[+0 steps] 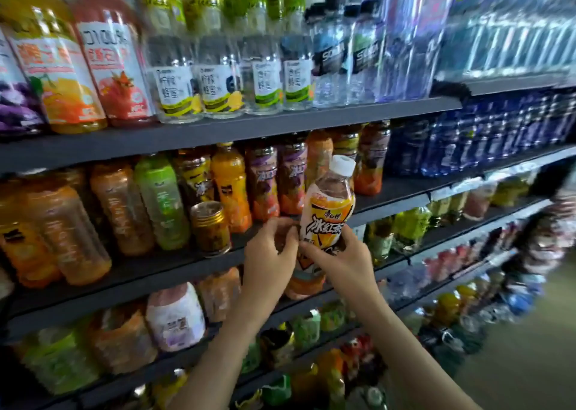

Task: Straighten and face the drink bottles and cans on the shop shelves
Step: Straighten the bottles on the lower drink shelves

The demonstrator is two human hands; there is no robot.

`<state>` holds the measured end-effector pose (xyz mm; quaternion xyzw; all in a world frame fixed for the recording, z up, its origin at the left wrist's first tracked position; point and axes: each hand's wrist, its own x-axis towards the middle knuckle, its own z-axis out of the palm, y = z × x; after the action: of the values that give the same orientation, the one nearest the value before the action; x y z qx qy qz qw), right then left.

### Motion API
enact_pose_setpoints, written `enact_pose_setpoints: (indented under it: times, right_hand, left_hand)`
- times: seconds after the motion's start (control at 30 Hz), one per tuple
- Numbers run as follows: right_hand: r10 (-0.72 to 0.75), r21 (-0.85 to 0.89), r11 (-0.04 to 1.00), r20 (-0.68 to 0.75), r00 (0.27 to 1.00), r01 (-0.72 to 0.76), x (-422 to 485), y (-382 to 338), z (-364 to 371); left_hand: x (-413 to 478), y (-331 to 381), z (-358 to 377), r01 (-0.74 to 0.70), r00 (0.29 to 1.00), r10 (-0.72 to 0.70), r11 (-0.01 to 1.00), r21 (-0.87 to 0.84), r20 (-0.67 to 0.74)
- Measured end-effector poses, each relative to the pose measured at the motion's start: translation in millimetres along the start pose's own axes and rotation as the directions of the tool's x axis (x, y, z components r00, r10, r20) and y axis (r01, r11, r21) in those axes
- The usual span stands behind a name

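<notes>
Now the left hand (268, 249) and right hand (341, 261) grip the tilted iced-tea bottle (328, 205), fingers (288, 233) curled round it, mid-facing; next it likely needs standing upright on the shelf (396, 202), label outward.

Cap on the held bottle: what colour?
White cap on the bottle held by left hand and right hand; head view.

Dull greenish floor (523, 356) lies lower right, below blurred pale label strips (458, 189).
</notes>
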<state>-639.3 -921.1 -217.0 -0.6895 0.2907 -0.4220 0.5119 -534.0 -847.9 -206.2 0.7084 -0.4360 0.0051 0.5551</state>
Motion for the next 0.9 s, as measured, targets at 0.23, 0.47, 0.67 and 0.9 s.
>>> enact_pose_setpoints:
  times: [0.23, 0.47, 0.67, 0.9]
  right_hand:
    - [0.078, -0.02, 0.997, -0.099, 0.992, -0.081, 40.7, 46.1, -151.5]
    - [0.125, 0.051, 0.992, -0.208, 0.97, -0.117, 113.5, 77.9, -230.4]
    - [0.093, 0.067, 0.995, -0.226, 0.97, -0.08, 190.2, 98.9, -256.9]
    - [0.066, 0.001, 0.998, -0.136, 0.988, -0.067, 251.8, 106.6, -273.2]
  left_hand:
    - [7.2, 57.2, 138.5, 0.109, 0.994, -0.109, 0.993, -0.04, -0.021]
    - [45.9, 68.2, 215.4, 0.167, 0.983, -0.167, 0.986, -0.013, -0.076]
    - [103.2, 52.0, 284.3, 0.152, 0.978, -0.151, 0.988, -0.003, -0.146]
    - [152.9, 60.3, 323.6, 0.032, 0.996, -0.034, 0.999, -0.03, -0.082]
